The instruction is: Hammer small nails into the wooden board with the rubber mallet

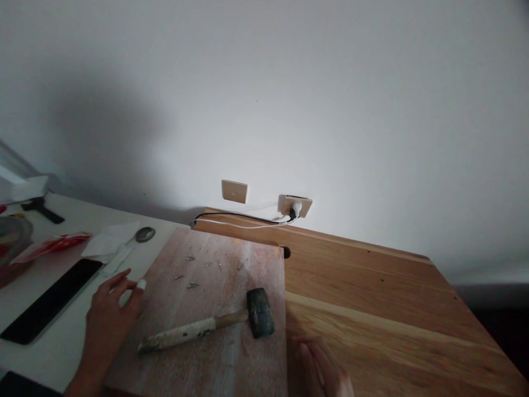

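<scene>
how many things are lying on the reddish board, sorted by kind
mallet: 1
small nails, scattered near the far edge of the reddish board: about 9, some too small to be sure
total: about 10

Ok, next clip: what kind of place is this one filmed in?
Probably a room at home used as a makeshift workbench, not a proper workshop. A rubber mallet and small nails lie on a worn board, beside a white desk with a tablet, under a wall socket.

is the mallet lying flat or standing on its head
Lying flat: the mallet rests on its side on the reddish board, handle pointing toward the left hand.
</scene>
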Demonstrator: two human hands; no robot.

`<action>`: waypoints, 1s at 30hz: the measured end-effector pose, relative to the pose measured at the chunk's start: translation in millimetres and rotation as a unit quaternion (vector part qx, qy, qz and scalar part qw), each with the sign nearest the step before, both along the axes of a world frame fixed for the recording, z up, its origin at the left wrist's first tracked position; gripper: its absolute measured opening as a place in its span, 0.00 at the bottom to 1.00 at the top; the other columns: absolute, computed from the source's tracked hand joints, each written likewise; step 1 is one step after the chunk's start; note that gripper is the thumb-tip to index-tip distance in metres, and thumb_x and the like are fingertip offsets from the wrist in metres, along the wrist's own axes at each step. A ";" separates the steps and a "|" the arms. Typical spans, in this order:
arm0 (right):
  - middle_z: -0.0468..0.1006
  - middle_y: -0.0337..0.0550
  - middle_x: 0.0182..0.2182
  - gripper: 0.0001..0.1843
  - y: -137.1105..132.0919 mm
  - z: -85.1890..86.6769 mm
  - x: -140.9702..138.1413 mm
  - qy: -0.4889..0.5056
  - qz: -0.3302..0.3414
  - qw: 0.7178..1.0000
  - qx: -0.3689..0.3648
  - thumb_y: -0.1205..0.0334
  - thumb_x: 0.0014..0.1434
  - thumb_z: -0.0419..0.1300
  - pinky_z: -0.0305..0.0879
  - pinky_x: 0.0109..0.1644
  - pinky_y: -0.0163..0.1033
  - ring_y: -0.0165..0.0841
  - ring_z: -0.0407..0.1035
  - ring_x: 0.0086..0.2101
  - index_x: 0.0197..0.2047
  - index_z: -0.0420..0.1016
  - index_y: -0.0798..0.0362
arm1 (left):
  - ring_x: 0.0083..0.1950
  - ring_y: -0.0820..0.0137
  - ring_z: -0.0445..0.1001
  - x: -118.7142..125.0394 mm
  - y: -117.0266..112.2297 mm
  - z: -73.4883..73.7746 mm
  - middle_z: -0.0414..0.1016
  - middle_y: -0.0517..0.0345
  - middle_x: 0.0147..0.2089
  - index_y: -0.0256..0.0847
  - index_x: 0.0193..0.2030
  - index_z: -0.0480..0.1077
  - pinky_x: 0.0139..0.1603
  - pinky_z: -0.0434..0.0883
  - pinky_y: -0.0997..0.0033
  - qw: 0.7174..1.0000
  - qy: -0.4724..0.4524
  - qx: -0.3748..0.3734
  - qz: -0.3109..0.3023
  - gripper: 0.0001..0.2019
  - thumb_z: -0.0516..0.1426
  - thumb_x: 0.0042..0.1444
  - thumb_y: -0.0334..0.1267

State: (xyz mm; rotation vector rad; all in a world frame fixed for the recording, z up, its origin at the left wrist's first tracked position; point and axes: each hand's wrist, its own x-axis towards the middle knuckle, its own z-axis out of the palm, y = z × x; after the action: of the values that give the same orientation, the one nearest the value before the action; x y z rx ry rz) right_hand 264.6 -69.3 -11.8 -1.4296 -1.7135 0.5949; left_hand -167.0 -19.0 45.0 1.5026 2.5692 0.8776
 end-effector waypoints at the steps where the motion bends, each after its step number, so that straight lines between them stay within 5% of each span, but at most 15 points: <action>1: 0.85 0.44 0.38 0.22 2.9 1.4 0.3 0.006 -0.019 1.000 -0.008 0.45 0.78 0.50 0.81 0.44 0.35 0.35 0.83 0.37 0.44 0.82 0.45 | 0.68 0.41 0.71 -1.3 -0.3 -0.1 0.77 0.51 0.62 0.47 0.36 0.68 0.69 0.68 0.36 1.000 -0.001 0.008 -0.004 0.10 0.52 0.61 0.48; 6: 0.83 0.50 0.50 0.23 10.6 -3.1 -6.8 -0.010 -0.080 0.996 -0.024 0.40 0.74 0.53 0.82 0.45 0.39 0.38 0.83 0.40 0.56 0.78 0.47 | 0.61 0.44 0.77 -6.1 0.9 -6.0 0.80 0.60 0.56 0.52 0.49 0.70 0.59 0.76 0.39 0.999 -0.040 -0.020 -0.026 0.12 0.53 0.63 0.49; 11: 0.87 0.45 0.49 0.20 10.0 -7.6 -17.3 0.017 -0.040 0.997 -0.064 0.45 0.74 0.55 0.81 0.54 0.40 0.41 0.83 0.49 0.60 0.77 0.44 | 0.59 0.42 0.78 0.9 8.5 -11.4 0.80 0.41 0.58 0.39 0.57 0.72 0.61 0.74 0.42 0.991 -0.024 -0.127 -0.020 0.23 0.49 0.63 0.49; 19: 0.89 0.43 0.46 0.22 5.9 -2.7 -12.6 0.037 -0.072 0.990 -0.116 0.43 0.72 0.54 0.82 0.48 0.40 0.41 0.86 0.44 0.57 0.80 0.44 | 0.54 0.46 0.81 18.9 11.4 -10.9 0.83 0.40 0.53 0.39 0.52 0.76 0.58 0.76 0.48 0.991 0.014 -0.126 -0.041 0.23 0.49 0.62 0.50; 23: 0.91 0.41 0.45 0.23 5.1 8.4 15.8 0.022 -0.132 0.982 -0.134 0.39 0.71 0.54 0.82 0.44 0.37 0.41 0.87 0.43 0.55 0.80 0.42 | 0.50 0.48 0.83 41.5 13.5 -14.3 0.85 0.44 0.49 0.41 0.48 0.78 0.55 0.78 0.51 0.992 0.020 -0.107 -0.065 0.21 0.50 0.60 0.49; 30: 0.91 0.39 0.33 0.26 -9.1 1.0 112.7 -0.066 -0.187 0.970 -0.137 0.32 0.64 0.58 0.81 0.32 0.36 0.42 0.87 0.33 0.51 0.80 0.42 | 0.50 0.52 0.84 107.0 12.4 -22.7 0.86 0.48 0.51 0.44 0.47 0.79 0.55 0.78 0.53 0.981 -0.005 -0.098 -0.165 0.18 0.51 0.60 0.45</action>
State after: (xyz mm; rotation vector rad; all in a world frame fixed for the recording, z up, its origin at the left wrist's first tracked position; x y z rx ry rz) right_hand 377.2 -78.4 -10.9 -1.9711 -1.4425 0.5490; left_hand -60.0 -6.6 22.4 1.7809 2.2242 0.5742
